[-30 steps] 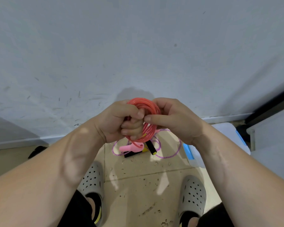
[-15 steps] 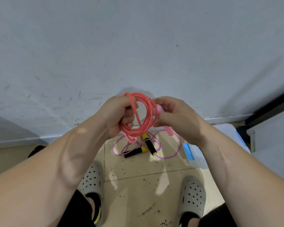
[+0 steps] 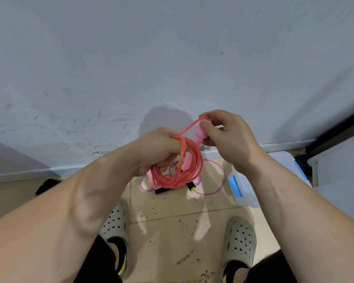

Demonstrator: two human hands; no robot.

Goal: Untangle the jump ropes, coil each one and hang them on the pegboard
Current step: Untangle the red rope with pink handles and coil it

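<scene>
The first rope looks nearly coiled, and the step in hand seems to be securing its loose end. The left hand, just left of the picture's middle, has its fingers curled through a coil of coral-pink rope and grips it. The coil hangs from that fist toward five o'clock. The right hand, at two o'clock from the left one, pinches the top of a pink handle between thumb and fingertips, with the other fingers loosely bent. A single strand runs from the left fist up to the handle's top. The handle's body points down at the coil, but I cannot tell whether it passes through the coil or behind it.

Below the coil at six o'clock, a purple rope with black handles lies loose on the floor, not yet coiled. A pale box sits at four o'clock. No pegboard is in view.

The next move likely calls for wrapping the short strand round the bundle or tucking the handle through it. The left grip should stay firm, because stiff loops like these could spring apart
</scene>
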